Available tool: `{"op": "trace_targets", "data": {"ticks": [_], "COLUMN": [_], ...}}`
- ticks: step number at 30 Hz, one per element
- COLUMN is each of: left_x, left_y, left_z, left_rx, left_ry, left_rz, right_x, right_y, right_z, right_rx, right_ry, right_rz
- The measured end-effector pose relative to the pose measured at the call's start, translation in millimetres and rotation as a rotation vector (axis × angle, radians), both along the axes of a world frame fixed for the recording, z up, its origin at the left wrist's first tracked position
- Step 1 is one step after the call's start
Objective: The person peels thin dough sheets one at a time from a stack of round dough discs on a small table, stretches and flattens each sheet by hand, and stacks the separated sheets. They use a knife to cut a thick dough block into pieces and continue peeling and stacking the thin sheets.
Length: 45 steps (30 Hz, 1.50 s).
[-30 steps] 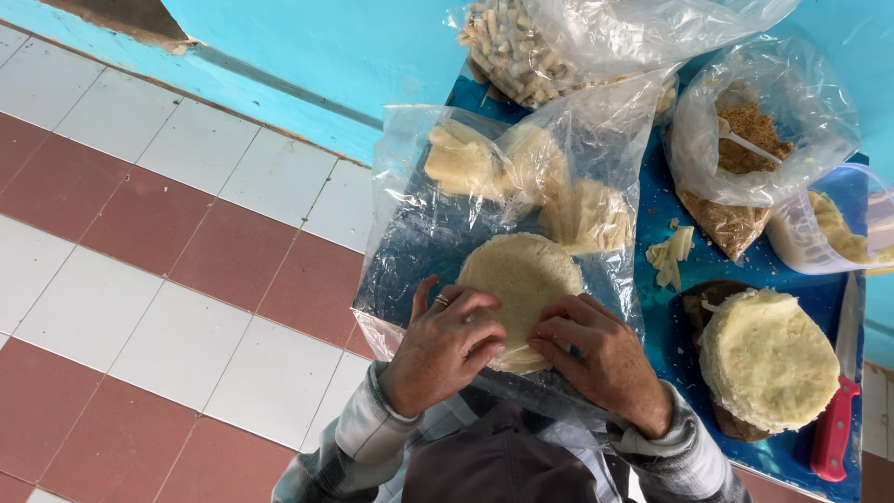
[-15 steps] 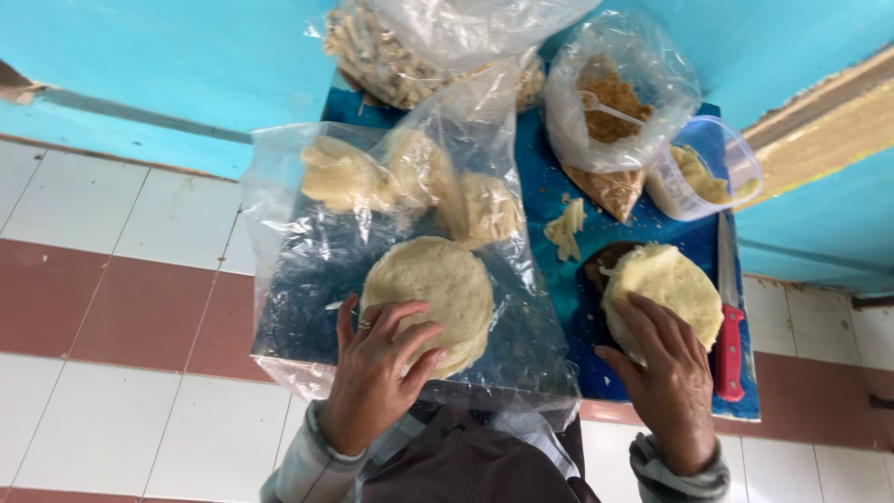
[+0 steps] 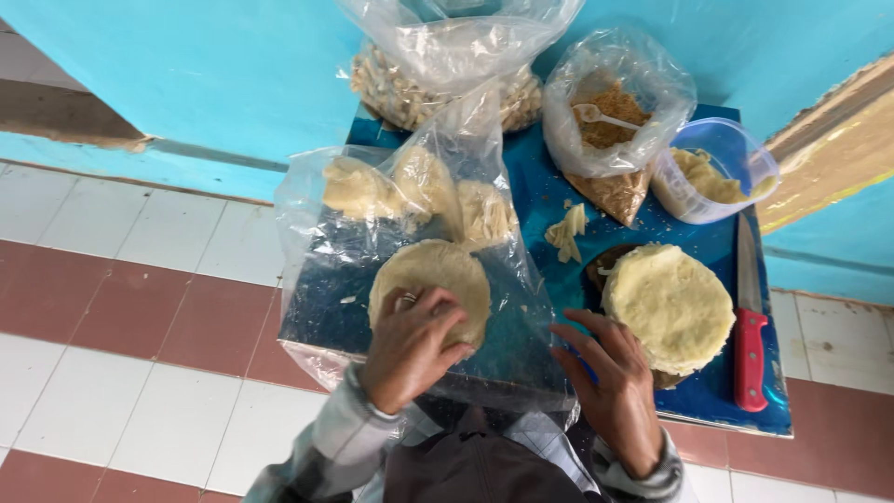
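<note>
The left hand (image 3: 410, 345) pressed flat, fingers apart, on one dough disc (image 3: 430, 284) atop the plastic sheet (image 3: 317, 307). The right hand (image 3: 615, 382) hung open, empty. At three o'clock, the flattened stack (image 3: 669, 305) lay done; dough lumps (image 3: 419, 186) waited.

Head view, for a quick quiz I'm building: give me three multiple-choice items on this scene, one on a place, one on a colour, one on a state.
1. Where does the knife lie?
A. right edge of the blue board
B. on the floor tiles
C. inside the tub

2. What colour is the knife's handle?
A. green
B. red
C. white

3. What is the left hand doing?
A. gripping the knife
B. hanging free
C. pressing on the flat dough disc

Answers:
1 A, it lies beside the dough stack.
2 B, the handle is plainly red.
3 C, the fingers rest on the disc; the right hand hovers nearby.
</note>
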<state>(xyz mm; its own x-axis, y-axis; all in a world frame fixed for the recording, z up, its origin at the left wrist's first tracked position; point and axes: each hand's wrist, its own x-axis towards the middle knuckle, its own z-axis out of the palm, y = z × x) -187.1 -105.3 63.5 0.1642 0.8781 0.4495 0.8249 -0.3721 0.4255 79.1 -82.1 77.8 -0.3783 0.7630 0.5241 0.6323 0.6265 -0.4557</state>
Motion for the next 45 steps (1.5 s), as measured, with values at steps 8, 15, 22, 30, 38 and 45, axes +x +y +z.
{"op": "trace_targets", "data": {"ticks": [8, 15, 22, 30, 38, 45], "left_x": [-2.2, -10.1, -37.7, -62.6, -68.7, -68.2], "left_y": [-1.1, 2.9, -23.2, -30.7, -40.3, -37.7], "left_z": [-25.3, -22.6, -16.7, -31.7, -33.8, -36.8], "left_rx": [-0.064, -0.250, -0.046, -0.118, -0.162, -0.139], "left_ry": [-0.326, -0.527, -0.215, -0.286, -0.237, -0.199], "left_rz": [0.016, -0.008, 0.027, 0.053, 0.028, 0.032], "right_x": [-46.3, -78.0, -94.4, -110.7, -124.6, -129.3], "right_y": [26.4, 52.5, 64.4, 55.0, 48.0, 52.4], "right_z": [-6.6, -20.5, -14.8, -6.0, -11.1, -10.8], "right_rx": [-0.071, -0.053, -0.108, -0.104, -0.178, -0.222], "right_ry": [0.014, -0.043, -0.121, -0.191, -0.258, -0.243], "right_rz": [0.208, 0.371, 0.401, 0.484, 0.518, 0.555]}}
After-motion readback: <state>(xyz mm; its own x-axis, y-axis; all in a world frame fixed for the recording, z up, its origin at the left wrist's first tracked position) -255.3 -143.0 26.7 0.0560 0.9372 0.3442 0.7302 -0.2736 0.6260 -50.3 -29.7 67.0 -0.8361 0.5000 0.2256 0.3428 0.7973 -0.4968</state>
